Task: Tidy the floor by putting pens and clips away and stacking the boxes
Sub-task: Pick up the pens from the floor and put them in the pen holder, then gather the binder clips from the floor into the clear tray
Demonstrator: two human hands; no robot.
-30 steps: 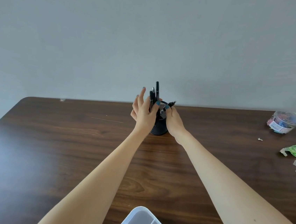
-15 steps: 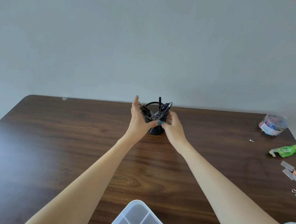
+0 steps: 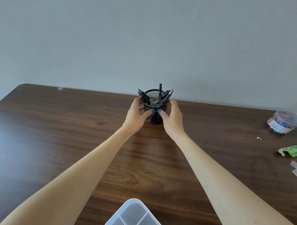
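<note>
Now left hand (image 3: 138, 113) and right hand (image 3: 173, 119) grip black mesh pen cup (image 3: 154, 117) holding black pens (image 3: 159, 93); clear tub (image 3: 283, 122) holds coloured binder clips.

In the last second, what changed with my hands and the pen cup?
The left hand, which was steadying upright pens above the rim, has let go; they now lean inside the pen cup. It and the right hand now grip the cup's sides. The cup stays put on the table; clip tub, green wrapper and clear divided box are unmoved.
</note>
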